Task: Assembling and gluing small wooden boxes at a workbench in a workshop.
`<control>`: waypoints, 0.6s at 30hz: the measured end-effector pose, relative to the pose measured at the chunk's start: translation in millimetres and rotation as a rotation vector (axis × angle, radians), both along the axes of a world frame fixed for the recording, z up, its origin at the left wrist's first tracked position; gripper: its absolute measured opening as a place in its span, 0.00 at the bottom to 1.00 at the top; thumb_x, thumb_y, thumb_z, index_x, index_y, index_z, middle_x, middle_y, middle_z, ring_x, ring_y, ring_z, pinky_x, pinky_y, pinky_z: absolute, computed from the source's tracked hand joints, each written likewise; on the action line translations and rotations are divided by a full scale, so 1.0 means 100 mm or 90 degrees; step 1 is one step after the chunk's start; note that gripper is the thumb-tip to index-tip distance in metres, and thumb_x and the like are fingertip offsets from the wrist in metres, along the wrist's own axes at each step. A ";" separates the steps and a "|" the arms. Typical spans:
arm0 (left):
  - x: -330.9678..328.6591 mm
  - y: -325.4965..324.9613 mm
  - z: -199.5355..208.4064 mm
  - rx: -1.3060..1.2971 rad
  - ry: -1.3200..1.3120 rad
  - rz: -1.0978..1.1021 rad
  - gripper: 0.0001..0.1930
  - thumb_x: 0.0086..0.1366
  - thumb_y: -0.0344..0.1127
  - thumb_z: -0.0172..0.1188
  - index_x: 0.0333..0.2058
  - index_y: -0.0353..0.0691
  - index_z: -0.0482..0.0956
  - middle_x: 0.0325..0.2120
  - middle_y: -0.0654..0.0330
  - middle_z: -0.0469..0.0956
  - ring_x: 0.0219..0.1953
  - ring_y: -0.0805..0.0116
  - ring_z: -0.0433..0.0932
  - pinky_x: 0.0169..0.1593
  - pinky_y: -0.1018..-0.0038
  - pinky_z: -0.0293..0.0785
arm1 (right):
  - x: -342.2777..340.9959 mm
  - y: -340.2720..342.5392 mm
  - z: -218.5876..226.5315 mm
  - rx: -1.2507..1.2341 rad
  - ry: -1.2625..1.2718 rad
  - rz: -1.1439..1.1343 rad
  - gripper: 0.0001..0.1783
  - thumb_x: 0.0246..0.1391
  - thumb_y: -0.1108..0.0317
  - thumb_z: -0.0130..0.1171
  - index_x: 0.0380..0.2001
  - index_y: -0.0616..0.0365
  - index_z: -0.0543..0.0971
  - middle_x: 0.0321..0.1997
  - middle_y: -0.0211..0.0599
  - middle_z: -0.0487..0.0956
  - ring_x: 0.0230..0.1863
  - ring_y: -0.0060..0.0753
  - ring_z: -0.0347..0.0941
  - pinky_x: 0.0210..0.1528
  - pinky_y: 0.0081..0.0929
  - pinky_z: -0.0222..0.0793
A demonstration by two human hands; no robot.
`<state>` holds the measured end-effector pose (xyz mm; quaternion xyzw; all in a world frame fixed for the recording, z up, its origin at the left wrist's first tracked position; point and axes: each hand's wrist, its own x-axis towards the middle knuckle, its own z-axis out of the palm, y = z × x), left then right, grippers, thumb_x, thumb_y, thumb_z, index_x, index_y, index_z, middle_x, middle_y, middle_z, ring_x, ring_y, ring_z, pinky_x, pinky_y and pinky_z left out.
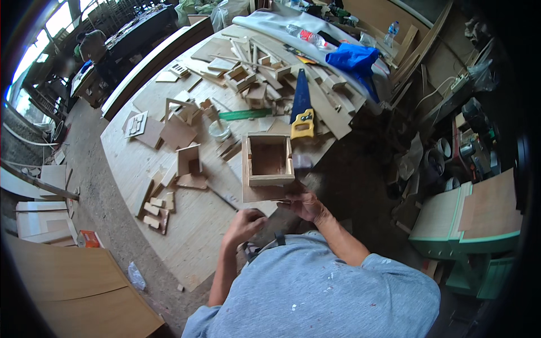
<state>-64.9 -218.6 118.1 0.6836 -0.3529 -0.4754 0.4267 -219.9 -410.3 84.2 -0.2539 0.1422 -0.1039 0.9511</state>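
an open-topped box (267,160) of pale plywood sits at the workbench's (191,248) near edge, its square base board jutting toward the person. the right hand (304,204) grips that board's near edge, fingertips hidden beneath. the left hand (243,223) hangs clenched just beside it; any contents are hard to make out. a yellow-handled saw (302,110) lies beyond.

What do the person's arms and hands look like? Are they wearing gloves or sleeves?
No gloves: both the left hand and the right hand are bare. The forearms are bare too. The person wears a grey-blue short-sleeved shirt with small white specks like paint on it. No watch or rings can be made out.
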 end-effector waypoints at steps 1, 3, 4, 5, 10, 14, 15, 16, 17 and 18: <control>-0.03 -0.07 0.24 -0.030 0.042 -0.006 0.11 0.65 0.36 0.65 0.31 0.33 0.79 0.18 0.69 0.70 0.22 0.80 0.67 0.26 0.79 0.65 | -0.09 -0.17 -0.02 0.003 -0.007 -0.012 0.42 0.55 0.82 0.55 0.70 0.39 0.57 0.63 0.35 0.70 0.60 0.35 0.72 0.60 0.44 0.73; -0.16 -0.32 0.84 -0.139 0.153 0.009 0.14 0.68 0.39 0.61 0.27 0.34 0.76 0.19 0.71 0.69 0.23 0.82 0.65 0.26 0.77 0.61 | -0.24 -0.65 -0.06 -0.024 -0.010 -0.003 0.42 0.55 0.82 0.55 0.70 0.40 0.57 0.63 0.35 0.71 0.60 0.35 0.72 0.59 0.44 0.74; -0.27 -0.40 1.14 -0.218 0.170 0.065 0.14 0.68 0.35 0.61 0.24 0.34 0.75 0.18 0.69 0.69 0.22 0.81 0.66 0.25 0.79 0.60 | -0.35 -0.80 -0.07 -0.038 -0.014 0.006 0.42 0.55 0.81 0.56 0.70 0.41 0.57 0.63 0.34 0.71 0.60 0.35 0.72 0.59 0.44 0.74; -0.52 -0.48 1.55 -0.412 0.018 0.176 0.17 0.66 0.35 0.61 0.19 0.36 0.72 0.17 0.65 0.69 0.21 0.78 0.67 0.24 0.80 0.59 | -0.41 -0.97 -0.04 -0.050 -0.017 0.007 0.41 0.55 0.81 0.56 0.70 0.43 0.57 0.61 0.34 0.72 0.60 0.35 0.72 0.58 0.45 0.74; -0.60 -1.26 2.89 -0.969 0.436 -0.351 0.08 0.66 0.40 0.61 0.37 0.46 0.73 0.10 0.68 0.62 0.10 0.80 0.58 0.16 0.79 0.52 | -0.63 -1.64 -0.15 -0.046 0.021 -0.013 0.37 0.55 0.82 0.56 0.66 0.44 0.62 0.58 0.36 0.74 0.58 0.36 0.74 0.58 0.46 0.75; -0.64 -1.80 3.25 -0.956 0.459 -0.469 0.12 0.70 0.44 0.58 0.49 0.52 0.80 0.11 0.69 0.62 0.09 0.83 0.55 0.15 0.83 0.47 | -0.80 -1.89 -0.07 0.013 0.021 -0.049 0.31 0.54 0.82 0.56 0.61 0.49 0.69 0.57 0.39 0.75 0.55 0.39 0.76 0.56 0.46 0.77; -0.67 -1.83 3.24 -0.942 0.445 -0.408 0.11 0.71 0.43 0.56 0.48 0.54 0.81 0.11 0.70 0.62 0.08 0.84 0.54 0.15 0.83 0.47 | -0.85 -1.95 -0.05 0.015 0.018 -0.063 0.31 0.54 0.82 0.56 0.62 0.49 0.68 0.57 0.40 0.75 0.56 0.40 0.76 0.56 0.46 0.77; -0.65 -1.90 3.24 -0.940 0.450 -0.412 0.11 0.71 0.43 0.56 0.48 0.54 0.81 0.11 0.70 0.62 0.08 0.84 0.54 0.15 0.83 0.47 | -0.87 -1.98 -0.04 0.018 0.011 -0.084 0.32 0.54 0.83 0.56 0.62 0.49 0.68 0.58 0.40 0.75 0.56 0.40 0.75 0.56 0.47 0.77; -0.63 -1.98 3.23 -0.937 0.485 -0.437 0.10 0.71 0.43 0.55 0.48 0.55 0.81 0.11 0.70 0.62 0.08 0.84 0.53 0.15 0.83 0.47 | -0.87 -2.01 -0.07 0.018 0.010 -0.093 0.32 0.54 0.83 0.56 0.62 0.49 0.68 0.58 0.40 0.75 0.56 0.40 0.75 0.56 0.47 0.77; -0.60 -2.05 3.22 -0.933 0.524 -0.464 0.10 0.72 0.43 0.55 0.47 0.55 0.82 0.11 0.70 0.61 0.08 0.84 0.53 0.15 0.83 0.47 | -0.88 -2.05 -0.12 0.017 0.011 -0.080 0.32 0.54 0.83 0.55 0.62 0.49 0.68 0.58 0.39 0.75 0.57 0.41 0.75 0.56 0.47 0.77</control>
